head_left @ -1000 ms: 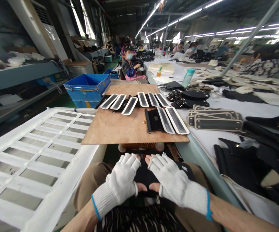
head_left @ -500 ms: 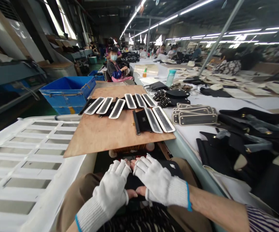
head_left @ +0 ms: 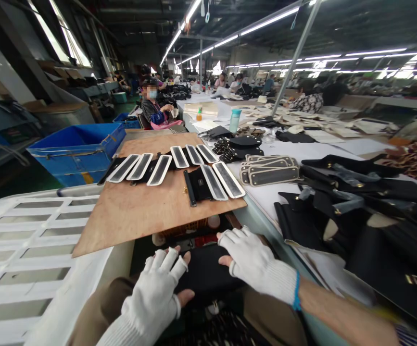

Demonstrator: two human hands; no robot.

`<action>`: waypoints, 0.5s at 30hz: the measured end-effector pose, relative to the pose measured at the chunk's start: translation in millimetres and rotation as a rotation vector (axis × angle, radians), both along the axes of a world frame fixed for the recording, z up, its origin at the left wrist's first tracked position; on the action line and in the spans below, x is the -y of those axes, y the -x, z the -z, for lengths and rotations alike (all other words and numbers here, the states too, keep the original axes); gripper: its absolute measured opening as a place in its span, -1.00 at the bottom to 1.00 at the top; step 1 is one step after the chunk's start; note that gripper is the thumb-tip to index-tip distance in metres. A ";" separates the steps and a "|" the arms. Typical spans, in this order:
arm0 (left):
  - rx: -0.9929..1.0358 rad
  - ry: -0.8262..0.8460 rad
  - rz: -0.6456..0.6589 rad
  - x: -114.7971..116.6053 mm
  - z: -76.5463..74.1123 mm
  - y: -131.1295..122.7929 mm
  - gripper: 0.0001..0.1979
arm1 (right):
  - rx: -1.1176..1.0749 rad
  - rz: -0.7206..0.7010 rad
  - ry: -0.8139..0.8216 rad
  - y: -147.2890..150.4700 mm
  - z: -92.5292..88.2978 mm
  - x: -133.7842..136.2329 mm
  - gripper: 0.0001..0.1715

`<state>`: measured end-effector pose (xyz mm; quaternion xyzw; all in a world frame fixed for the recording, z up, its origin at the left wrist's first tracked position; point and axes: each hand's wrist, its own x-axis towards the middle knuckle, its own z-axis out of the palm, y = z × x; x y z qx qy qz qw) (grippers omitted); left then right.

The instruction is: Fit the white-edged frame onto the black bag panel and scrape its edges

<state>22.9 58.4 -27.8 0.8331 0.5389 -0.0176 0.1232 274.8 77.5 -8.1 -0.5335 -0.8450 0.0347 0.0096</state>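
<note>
A smooth black bag-like piece [head_left: 208, 274] lies across my lap, a small metal fitting at its near edge. My left hand [head_left: 152, 288], in a white fingerless knit glove, rests at its left side with fingers spread and thumb out. On the right side, my right hand [head_left: 253, 262] lies over the edge, fingers stretched and apart, in a matching glove. Neither hand grips anything. Just beyond, a wooden board [head_left: 136, 206] carries black pieces with white-edged strips [head_left: 228, 179] and a black piece with a dark bar and gold-coloured fitting [head_left: 199, 185].
To the left stand a white slotted rack [head_left: 31, 245] and a blue bin [head_left: 78, 149]. On the right-hand table lie beige-edged strips [head_left: 273, 175], black bag parts [head_left: 312, 216] and a turquoise bottle [head_left: 234, 120]. A masked co-worker [head_left: 157, 113] sits farther back.
My hands have moved apart, from close together over the middle of the black piece to its two sides, uncovering its top. The view has turned slightly right.
</note>
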 end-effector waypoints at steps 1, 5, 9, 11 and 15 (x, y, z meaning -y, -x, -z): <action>0.008 0.003 0.003 -0.1 0.5 0.3 -0.33 | -0.042 0.022 0.002 -5.2 2.6 -0.8 -0.57; 0.000 0.058 0.001 -3.6 -2.1 -1.8 -0.31 | -0.180 0.058 0.003 -12.9 13.2 -6.3 -0.61; 0.033 0.069 -0.041 -4.2 3.8 -2.1 -0.28 | -0.238 0.044 -0.024 -13.4 22.6 -5.5 -0.61; 0.136 0.047 -0.090 -0.2 9.4 0.7 -0.25 | -0.247 0.032 -0.100 -17.8 31.8 -2.4 -0.58; 0.435 -0.092 -0.251 8.4 9.7 5.9 -0.45 | -0.217 -0.142 -0.314 -33.3 49.9 -12.9 -0.43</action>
